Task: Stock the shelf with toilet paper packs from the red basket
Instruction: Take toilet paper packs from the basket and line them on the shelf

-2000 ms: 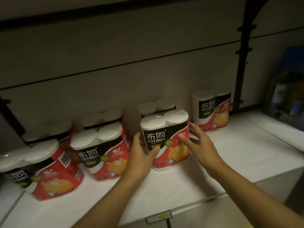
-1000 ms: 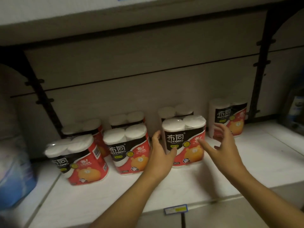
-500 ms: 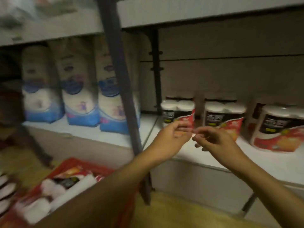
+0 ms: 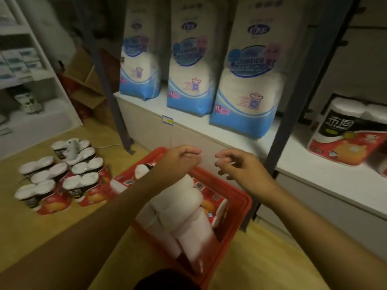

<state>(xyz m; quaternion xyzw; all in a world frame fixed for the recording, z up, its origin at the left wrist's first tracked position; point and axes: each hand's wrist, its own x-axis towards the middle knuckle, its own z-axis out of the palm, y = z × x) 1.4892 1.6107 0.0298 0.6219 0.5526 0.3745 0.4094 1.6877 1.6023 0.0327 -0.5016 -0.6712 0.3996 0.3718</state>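
Both hands hover empty above the red basket on the floor, left hand and right hand loosely curled, seemingly holding nothing. Packs fill the basket; one pack stands on the shelf.

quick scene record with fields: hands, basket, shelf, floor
left hand: above the basket, fingers loosely curled, holding nothing
right hand: above the basket, loosely curled, holding nothing
red basket: on the floor, toilet paper packs piled inside
shelf: one red-and-black pack at right, three blue bags at left
floor: cluster of packs standing left of the basket
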